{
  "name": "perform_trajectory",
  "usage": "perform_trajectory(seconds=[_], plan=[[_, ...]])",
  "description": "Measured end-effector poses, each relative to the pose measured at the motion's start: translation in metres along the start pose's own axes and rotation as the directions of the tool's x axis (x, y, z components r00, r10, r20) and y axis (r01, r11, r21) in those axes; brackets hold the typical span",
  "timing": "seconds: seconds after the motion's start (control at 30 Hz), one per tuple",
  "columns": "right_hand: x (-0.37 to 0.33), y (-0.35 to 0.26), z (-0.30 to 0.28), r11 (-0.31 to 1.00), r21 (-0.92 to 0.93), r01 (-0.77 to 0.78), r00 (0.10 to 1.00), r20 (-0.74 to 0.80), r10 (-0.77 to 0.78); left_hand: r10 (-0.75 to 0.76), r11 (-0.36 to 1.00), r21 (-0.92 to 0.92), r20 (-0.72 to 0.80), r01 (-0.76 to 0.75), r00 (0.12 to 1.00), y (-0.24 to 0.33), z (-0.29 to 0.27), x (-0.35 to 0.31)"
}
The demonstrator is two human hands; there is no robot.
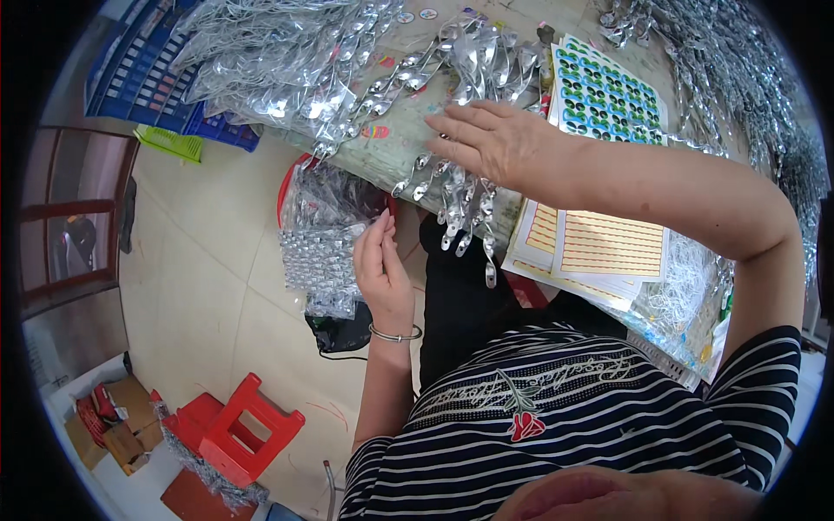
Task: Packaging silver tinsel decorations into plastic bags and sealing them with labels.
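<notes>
My right hand (pixel 495 143) lies palm down with its fingers stretched out, over a bunch of twisted shiny silver strips (pixel 467 213) whose ends hang past the table's near edge. More silver twisted strips (pixel 482 56) lie just beyond that hand. Lower and to the left, my left hand (pixel 382 265) is raised off the table with its fingers pressed together. Whatever may be between those fingers is hidden. Beside it, a sheet of small silver packs (pixel 321 260) hangs from a red basin (pixel 284 195) that holds clear plastic.
Silver strips in clear wrap (pixel 269 69) are heaped at the table's far left, beside a blue crate (pixel 139 74). Green-blue round sticker sheets (pixel 608 95) and yellow label sheets (pixel 612 247) lie right. Silver tinsel (pixel 738 69) hangs far right. A red stool (pixel 252 430) stands lower left.
</notes>
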State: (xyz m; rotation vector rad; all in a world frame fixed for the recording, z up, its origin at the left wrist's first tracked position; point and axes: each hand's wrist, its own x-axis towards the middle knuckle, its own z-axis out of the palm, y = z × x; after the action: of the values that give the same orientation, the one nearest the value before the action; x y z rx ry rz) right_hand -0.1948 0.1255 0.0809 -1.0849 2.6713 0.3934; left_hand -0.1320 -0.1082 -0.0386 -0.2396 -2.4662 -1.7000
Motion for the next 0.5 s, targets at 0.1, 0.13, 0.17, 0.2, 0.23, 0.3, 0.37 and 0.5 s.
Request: perform_trajectory(seconds=[0.1,0.13,0.17,0.2,0.23,0.3,0.37,0.5], plan=[[0.002,0.002,0.019,1.0,-0.015,0.002,0.995,-0.096,-0.003,0.006,1.0,0.015,0.026,-0.007,1.0,-0.003,-0.002,-0.006],[0.002,0.003,0.024,1.0,-0.016,0.0,0.995,-0.097,-0.002,-0.004,1.0,0.003,0.037,0.004,0.999,-0.001,-0.002,-0.006],[0.004,0.003,0.024,0.998,-0.067,-0.015,0.999,-0.038,0.012,-0.017,1.0,-0.009,0.048,0.018,0.999,-0.001,-0.001,-0.007],[0.005,0.003,0.023,0.993,-0.119,-0.026,0.999,0.02,0.029,-0.019,1.0,-0.01,0.047,0.02,0.999,-0.001,-0.002,-0.008],[0.008,0.002,0.023,0.993,-0.119,-0.025,0.999,0.022,0.028,-0.032,0.999,-0.01,0.054,0.033,0.998,-0.002,-0.002,-0.009],[0.016,-0.001,0.016,0.994,-0.097,-0.04,0.987,0.15,0.055,-0.046,0.999,-0.007,0.06,0.047,0.997,-0.004,-0.005,-0.008],[0.018,-0.002,0.01,0.996,-0.057,-0.065,0.978,0.197,0.075,-0.048,0.998,-0.027,0.077,0.051,0.996,-0.008,-0.007,-0.007],[0.004,-0.01,0.014,0.999,0.017,-0.038,0.993,0.111,0.036,-0.038,0.999,-0.01,0.078,0.039,0.996,-0.011,-0.01,-0.007]])
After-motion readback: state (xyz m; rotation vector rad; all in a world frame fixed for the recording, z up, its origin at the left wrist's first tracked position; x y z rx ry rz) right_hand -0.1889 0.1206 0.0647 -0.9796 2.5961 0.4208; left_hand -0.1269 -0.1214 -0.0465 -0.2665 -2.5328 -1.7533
